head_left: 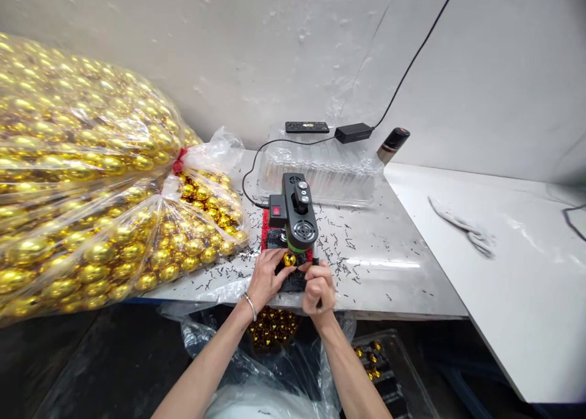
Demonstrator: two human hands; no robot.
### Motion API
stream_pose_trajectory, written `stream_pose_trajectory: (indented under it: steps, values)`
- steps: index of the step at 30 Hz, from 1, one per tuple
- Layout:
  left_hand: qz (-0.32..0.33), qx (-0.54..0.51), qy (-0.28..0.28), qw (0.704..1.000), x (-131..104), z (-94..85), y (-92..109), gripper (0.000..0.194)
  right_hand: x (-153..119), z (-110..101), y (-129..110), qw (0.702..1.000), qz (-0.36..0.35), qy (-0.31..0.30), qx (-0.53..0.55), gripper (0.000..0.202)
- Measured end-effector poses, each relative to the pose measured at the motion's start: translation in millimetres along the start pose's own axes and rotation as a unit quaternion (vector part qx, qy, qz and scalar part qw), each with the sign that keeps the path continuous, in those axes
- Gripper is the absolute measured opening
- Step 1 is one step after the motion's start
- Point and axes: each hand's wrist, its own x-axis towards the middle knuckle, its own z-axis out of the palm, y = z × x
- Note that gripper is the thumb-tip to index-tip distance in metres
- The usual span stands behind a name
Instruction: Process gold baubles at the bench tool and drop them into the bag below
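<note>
My left hand (267, 277) pinches a small shiny gold ball (289, 259) between thumb and fingers at the front of a black machine (300, 218). Close beside it, my right hand (319, 288) is closed, its index fingertip near the ball. A slim black tool (315, 261) pokes out of the right fist; its kind I cannot make out. The machine has round vents, silver buttons and a side box with a red switch (276, 211). It stands over a red and black base (265, 227).
Large clear bags of gold balls (91, 224) fill the left. Small black strips (341, 254) litter the table. Behind are a clear plastic tray (320, 175), power adapter (354, 132), remote control (306, 127) and dark-capped can (394, 143). More gold balls (274, 327) lie in plastic below.
</note>
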Motion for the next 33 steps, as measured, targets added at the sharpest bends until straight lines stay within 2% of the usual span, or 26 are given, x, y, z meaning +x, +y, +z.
stream_pose_trajectory:
  steps: [5, 8, 12, 14, 15, 17, 19, 20, 21, 22, 24, 26, 29, 31, 33]
  values:
    - [-0.009, -0.029, 0.019, 0.999, -0.8, -8.9, 3.7, 0.032, 48.4, -15.2, -27.7, 0.998, 0.064, 0.021, 0.014, 0.028]
    - [0.002, -0.04, 0.012, 0.999, -25.9, -24.8, 16.6, 0.037, 72.0, -21.3, -42.1, 0.994, 0.112, 0.001, -0.003, 0.025]
    - [0.064, -0.022, -0.055, 0.996, -80.0, -35.9, 33.8, 0.042, 68.6, -18.9, -44.3, 0.993, 0.117, 0.023, 0.007, 0.029]
    - [0.076, -0.003, -0.049, 0.996, -94.1, -37.2, 35.5, 0.045, 60.0, -16.0, -41.2, 0.993, 0.115, 0.033, 0.016, 0.031]
    - [0.079, 0.009, -0.029, 0.996, -94.0, -39.1, 33.8, 0.044, 56.4, -14.7, -39.7, 0.993, 0.113, 0.036, 0.02, 0.032]
    - [0.075, 0.052, 0.046, 0.995, -77.9, -48.8, 25.3, 0.033, 51.9, -13.1, -37.4, 0.993, 0.112, 0.041, 0.024, 0.032]
    - [0.044, 0.123, 0.129, 0.983, -44.7, -66.9, 11.0, 0.026, 51.0, -12.5, -36.4, 0.992, 0.115, 0.045, 0.025, 0.033]
    - [0.015, 0.165, 0.156, 0.974, -24.1, -78.1, 2.6, 0.026, 51.4, -12.4, -36.4, 0.992, 0.115, 0.047, 0.026, 0.033]
    - [-0.017, 0.202, 0.153, 0.967, -2.6, -89.4, -6.2, 0.026, 51.9, -12.4, -36.5, 0.992, 0.115, 0.049, 0.026, 0.033]
    - [-0.049, 0.236, 0.12, 0.963, 18.7, -99.9, -15.0, 0.027, 52.5, -12.4, -36.7, 0.992, 0.115, 0.049, 0.026, 0.033]
    - [-0.112, 0.29, -0.001, 0.951, 57.2, -114.6, -31.0, 0.025, 53.0, -12.5, -36.9, 0.992, 0.114, 0.049, 0.025, 0.033]
    - [-0.161, 0.308, -0.115, 0.93, 86.0, -117.4, -43.7, 0.026, 52.4, -12.5, -36.7, 0.992, 0.113, 0.047, 0.025, 0.032]
    - [-0.185, 0.29, -0.178, 0.922, 109.6, -103.4, -57.0, 0.025, 50.0, -12.6, -35.9, 0.992, 0.112, 0.042, 0.026, 0.031]
    - [-0.193, 0.266, -0.198, 0.924, 115.8, -90.8, -64.0, 0.022, 48.3, -12.7, -35.5, 0.993, 0.112, 0.039, 0.023, 0.031]
    - [-0.201, 0.241, -0.211, 0.926, 117.9, -82.1, -70.8, 0.028, 47.3, -12.7, -35.3, 0.993, 0.112, 0.037, 0.022, 0.031]
